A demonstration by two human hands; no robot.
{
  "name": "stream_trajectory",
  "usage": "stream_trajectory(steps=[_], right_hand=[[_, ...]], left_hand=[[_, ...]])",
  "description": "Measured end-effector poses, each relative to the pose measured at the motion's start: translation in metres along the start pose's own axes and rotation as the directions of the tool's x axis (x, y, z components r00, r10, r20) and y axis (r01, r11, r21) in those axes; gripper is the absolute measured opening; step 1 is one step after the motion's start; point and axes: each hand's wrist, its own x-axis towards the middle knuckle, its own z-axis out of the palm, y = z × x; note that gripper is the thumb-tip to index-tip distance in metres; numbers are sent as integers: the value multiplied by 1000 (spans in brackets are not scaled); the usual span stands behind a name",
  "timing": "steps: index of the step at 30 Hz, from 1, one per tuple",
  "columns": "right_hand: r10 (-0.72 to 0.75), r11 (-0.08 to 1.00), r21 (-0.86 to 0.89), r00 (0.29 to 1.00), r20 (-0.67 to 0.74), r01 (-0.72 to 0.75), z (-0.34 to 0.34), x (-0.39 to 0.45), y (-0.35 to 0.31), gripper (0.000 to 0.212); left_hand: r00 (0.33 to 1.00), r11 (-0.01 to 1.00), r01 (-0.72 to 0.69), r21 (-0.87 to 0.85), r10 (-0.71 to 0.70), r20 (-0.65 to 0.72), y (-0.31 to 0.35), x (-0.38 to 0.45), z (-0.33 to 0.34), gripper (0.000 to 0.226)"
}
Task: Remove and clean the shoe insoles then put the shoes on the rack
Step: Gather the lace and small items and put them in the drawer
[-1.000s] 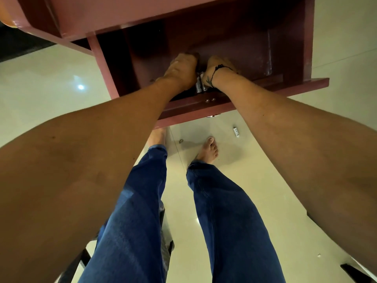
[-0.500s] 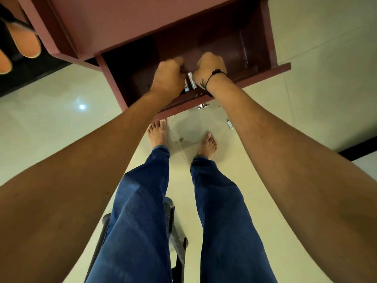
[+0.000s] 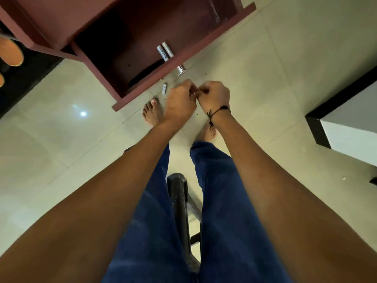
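At the far left edge an orange shoe sole (image 3: 12, 52) shows against a dark floor strip, beside the reddish cabinet (image 3: 51, 19). The cabinet's open drawer (image 3: 142, 84) juts out over the pale tiled floor (image 3: 51, 150); two silver tubes (image 3: 164, 51) lie side by side against its front wall, with a dark flat shape (image 3: 145, 72) near them along that wall, too dim to name. A metal knob (image 3: 180, 70) sticks out under the drawer front, and a small white thing (image 3: 164, 88) lies on the floor just below. In front of the drawer the left hand (image 3: 180, 102) and the right hand (image 3: 214, 94) meet, fingers curled and fingertips touching; whether they pinch anything cannot be told. A black cord (image 3: 219, 110) circles the right wrist. Below are bare feet (image 3: 152, 113), blue jeans (image 3: 222, 201) and a black stool (image 3: 179, 193)
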Motion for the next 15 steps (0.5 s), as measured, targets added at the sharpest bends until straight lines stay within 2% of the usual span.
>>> stream_trajectory(steps=[8,12,15], right_hand=[[69,997,12,993,96,-71,26,32,97,19],[113,994,-17,989,100,-112,43,77,143,24],[136,987,-102,986,99,-126,60,122,175,26]], left_hand=[[991,995,40,88,-51,124,-17,14,86,22],[983,987,138,85,-147,107,-42,50,123,23],[968,969,221,113,-232,96,-81,79,146,19]])
